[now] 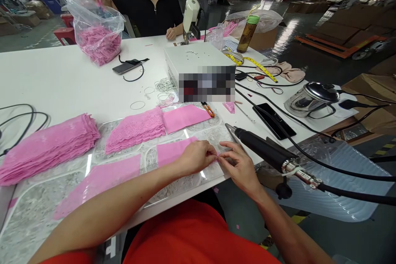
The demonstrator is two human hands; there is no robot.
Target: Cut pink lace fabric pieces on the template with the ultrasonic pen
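A flat pink fabric piece (173, 148) lies on the marbled mat (148, 161), partly hidden under my left forearm. My left hand (198, 156) is closed in a pinch at its right end. Close against it, my right hand (238, 166) has thumb and forefinger pinched at the same end, its other fingers loosely bent. Beyond my hands are a smooth pink piece (185, 117) and a stack of lacy pink pieces (136, 130). Another single pink piece (105, 179) lies left of my left forearm. A black handheld tool with a metal tip (262, 148) rests right of my right hand.
Orange-handled snips (208, 109), a grey box (198, 55) and a black phone (274, 120) lie beyond my hands. Black cables (309, 121) cross the right side near a steel pot (312, 99). A thick pink stack (49, 146) sits left. Opposite, a person (148, 8) handles a bag (97, 33).
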